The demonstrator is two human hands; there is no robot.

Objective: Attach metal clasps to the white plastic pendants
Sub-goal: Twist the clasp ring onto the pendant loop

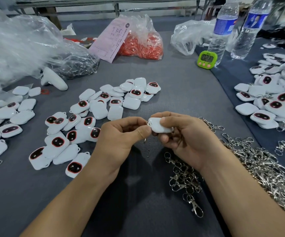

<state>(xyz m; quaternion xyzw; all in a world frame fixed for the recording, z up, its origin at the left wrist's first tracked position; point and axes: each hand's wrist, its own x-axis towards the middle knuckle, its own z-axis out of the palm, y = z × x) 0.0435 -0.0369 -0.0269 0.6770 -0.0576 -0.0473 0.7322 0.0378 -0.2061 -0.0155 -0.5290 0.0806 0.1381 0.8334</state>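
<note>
— White plastic pendant point(159, 126) sits mid-frame, gripped by the curled fingers of the right hand point(186, 139); the left hand point(121, 135) pinches a metal clasp point(147, 123) at its corner loop.
— What might go wrong?
— I judge the clasp could slip from that pinch and drop among the clasp pile point(258, 166) at lower right, or miss the loop.
— Is it hooked on?
— Cannot tell; fingertips hide the joint, and only a sliver of metal shows.

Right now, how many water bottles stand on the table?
2: one bottle stands behind the green timer, the other bottle just right of it. I see none hidden.
</note>
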